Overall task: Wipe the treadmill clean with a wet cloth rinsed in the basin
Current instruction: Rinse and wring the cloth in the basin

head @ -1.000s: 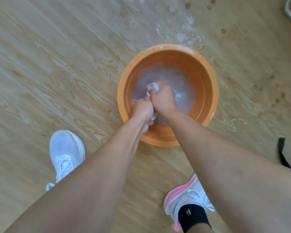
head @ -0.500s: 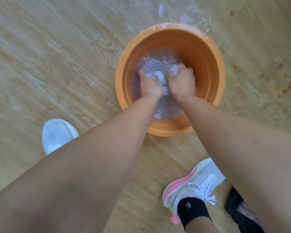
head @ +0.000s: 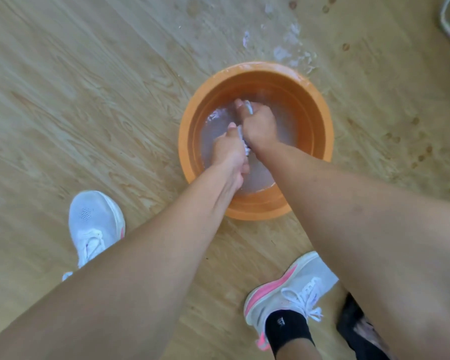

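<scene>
The pale wood-grain plank floor (head: 89, 100) carried everything, and the round orange plastic basin (head: 309, 105) sat on it as the landmark. Splashes of spilled water (head: 291, 48) lay on the boards just beyond the basin's far rim. On the basin's near side stood a white laced trainer with pink trim (head: 94, 224), off to its left, and a second matching trainer (head: 289, 289) nearer its right. No treadmill showed anywhere around the basin.

Inside the basin lay shallow, cloudy grey rinse water (head: 213, 141). Over the basin's middle two bare hands met, though whether they dipped into the water or hung just above it could not be told. The right grip (head: 257, 123) was toward the far side and the left grip (head: 229, 149) toward the near side, almost touching. Both grips were closed tight into fists around the small white wet cloth (head: 246, 149). The cloth was bunched between them, with only slivers showing at the fists' edges. It looked like a wringing twist.

The cloth would probably handle as soft, limp and light, somewhat heavier while soaked and only slightly slippery. Being floppy, it seemed best taken bunched in the whole palm at each end. It also seemed best kept over the basin, so drips fell inside rather than onto the wet floor.
</scene>
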Motion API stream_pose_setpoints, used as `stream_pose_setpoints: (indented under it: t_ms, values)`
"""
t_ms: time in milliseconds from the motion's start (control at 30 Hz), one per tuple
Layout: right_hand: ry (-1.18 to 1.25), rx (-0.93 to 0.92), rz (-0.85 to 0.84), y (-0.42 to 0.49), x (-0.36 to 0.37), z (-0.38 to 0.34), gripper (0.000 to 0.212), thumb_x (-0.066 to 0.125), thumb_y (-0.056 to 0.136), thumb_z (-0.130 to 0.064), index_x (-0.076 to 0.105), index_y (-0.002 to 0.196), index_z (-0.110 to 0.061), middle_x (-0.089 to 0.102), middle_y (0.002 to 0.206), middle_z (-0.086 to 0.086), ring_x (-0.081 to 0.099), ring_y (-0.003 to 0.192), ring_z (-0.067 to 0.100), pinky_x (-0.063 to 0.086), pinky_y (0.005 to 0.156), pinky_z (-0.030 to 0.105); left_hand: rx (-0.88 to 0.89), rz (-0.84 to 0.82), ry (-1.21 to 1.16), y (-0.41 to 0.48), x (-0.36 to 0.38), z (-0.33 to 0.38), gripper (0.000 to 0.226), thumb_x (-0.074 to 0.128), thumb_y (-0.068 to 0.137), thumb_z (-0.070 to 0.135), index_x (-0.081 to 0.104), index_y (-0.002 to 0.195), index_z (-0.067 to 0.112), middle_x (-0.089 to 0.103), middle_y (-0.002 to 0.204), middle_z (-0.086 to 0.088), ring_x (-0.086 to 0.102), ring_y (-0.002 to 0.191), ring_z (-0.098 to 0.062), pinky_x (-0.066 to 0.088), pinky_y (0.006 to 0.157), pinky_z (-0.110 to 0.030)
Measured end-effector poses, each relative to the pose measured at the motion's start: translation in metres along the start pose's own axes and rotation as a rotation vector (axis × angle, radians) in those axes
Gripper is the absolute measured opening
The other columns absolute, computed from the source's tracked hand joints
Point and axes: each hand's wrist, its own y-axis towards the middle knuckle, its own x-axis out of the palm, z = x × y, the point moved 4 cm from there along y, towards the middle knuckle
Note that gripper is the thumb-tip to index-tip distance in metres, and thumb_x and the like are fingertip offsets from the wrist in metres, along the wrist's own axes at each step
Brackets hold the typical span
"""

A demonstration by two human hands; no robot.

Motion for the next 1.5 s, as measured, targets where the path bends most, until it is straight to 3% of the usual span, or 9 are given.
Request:
stream_pose_setpoints:
  t_ms: [267, 367, 500, 667, 933, 1233, 1333, 1400, 1500]
  values:
    - [-0.239, -0.032, 0.019, -0.008, -0.038, 0.035, 0.034, 0.047, 0.105, -0.040, 0.067, 0.113, -0.013, 0.071, 0.112, 0.020, 0.064, 0.108, 0.040, 0.046, 0.087, 0.040, -0.007, 0.112, -0.046, 0.031, -0.030, -0.014, 0.019, 0.050, 0.104, 0.028, 0.059, 0.113, 0.013, 0.060, 0.080, -0.008, 0.052, 0.055, -0.014, 0.034, 0.040, -0.016]
    - [-0.124, -0.009, -0.001, -0.028, -0.016, 0.042, 0.026, 0.056, 0.104, -0.040, 0.058, 0.086, -0.021, 0.066, 0.084, 0.003, 0.061, 0.089, 0.030, 0.042, 0.074, 0.033, 0.000, 0.083, 0.091, 0.087, -0.005, -0.035, 0.062, 0.054, 0.080, 0.055, 0.045, 0.140, 0.042, 0.069, 0.127, -0.012, 0.071, 0.113, -0.031, 0.060, 0.091, -0.051]
    - [0.092, 0.142, -0.022, -0.021, 0.006, 0.046, 0.032, 0.061, 0.103, -0.046, 0.060, 0.119, -0.019, 0.074, 0.110, 0.011, 0.070, 0.104, 0.030, 0.055, 0.092, 0.039, -0.007, -0.019, 0.133, 0.056, 0.019, -0.019, 0.056, 0.057, 0.084, 0.063, 0.073, 0.114, 0.019, 0.078, 0.105, -0.010, 0.076, 0.089, -0.028, 0.063, 0.079, -0.046]
    - [-0.063, 0.129, -0.116, -0.004, 0.013, 0.039, 0.045, 0.058, 0.100, -0.048, 0.063, 0.074, -0.011, 0.070, 0.079, 0.013, 0.069, 0.084, 0.033, 0.047, 0.073, 0.036, -0.020, 0.081, 0.177, 0.044, -0.001, -0.018, 0.049, 0.052, 0.103, 0.054, 0.056, 0.075, 0.014, 0.048, 0.042, 0.001, 0.040, 0.027, -0.012, 0.028, 0.037, -0.014]
    - [-0.429, 0.101, 0.088, 0.007, -0.037, 0.031, 0.053, 0.044, 0.104, -0.050, 0.072, 0.116, -0.007, 0.071, 0.121, 0.024, 0.066, 0.118, 0.042, 0.051, 0.099, 0.046, 0.365, 0.252, 0.444, 0.001, -0.025, 0.001, 0.037, 0.063, 0.098, 0.048, 0.069, 0.092, 0.013, 0.071, 0.089, -0.005, 0.065, 0.091, -0.038, 0.048, 0.079, -0.039]
    - [0.179, 0.193, 0.016, -0.027, 0.011, 0.039, 0.025, 0.059, 0.106, -0.039, 0.065, 0.105, -0.015, 0.070, 0.093, 0.003, 0.064, 0.089, 0.023, 0.045, 0.072, 0.033, 0.206, 0.023, 0.370, 0.044, 0.008, 0.004, 0.050, 0.038, 0.106, 0.052, 0.064, 0.132, 0.017, 0.067, 0.133, -0.007, 0.063, 0.125, -0.027, 0.048, 0.109, -0.043]
    - [0.057, 0.205, 0.053, -0.008, 0.008, 0.044, 0.037, 0.056, 0.107, -0.040, 0.067, 0.120, -0.007, 0.076, 0.108, 0.018, 0.071, 0.104, 0.036, 0.056, 0.085, 0.041, 0.149, -0.046, 0.344, 0.049, 0.014, 0.005, 0.040, 0.045, 0.107, 0.048, 0.071, 0.110, 0.017, 0.073, 0.086, 0.004, 0.072, 0.079, -0.019, 0.061, 0.071, -0.033]
    - [-0.036, 0.200, 0.022, 0.004, 0.000, 0.046, 0.035, 0.056, 0.106, -0.037, 0.072, 0.114, -0.007, 0.076, 0.106, 0.024, 0.072, 0.102, 0.041, 0.056, 0.085, 0.045, 0.086, -0.087, 0.366, 0.040, 0.014, 0.007, 0.032, 0.046, 0.109, 0.044, 0.066, 0.101, 0.021, 0.050, 0.047, 0.009, 0.044, 0.035, -0.013, 0.033, 0.039, -0.016]
    - [-0.198, 0.096, -0.021, 0.014, -0.016, 0.040, 0.032, 0.053, 0.104, -0.035, 0.074, 0.106, -0.010, 0.076, 0.106, 0.020, 0.071, 0.103, 0.038, 0.052, 0.084, 0.039, 0.119, -0.046, 0.353, 0.021, 0.006, 0.011, 0.033, 0.052, 0.106, 0.047, 0.066, 0.102, 0.017, 0.045, 0.052, 0.004, 0.036, 0.037, -0.015, 0.026, 0.042, -0.019]
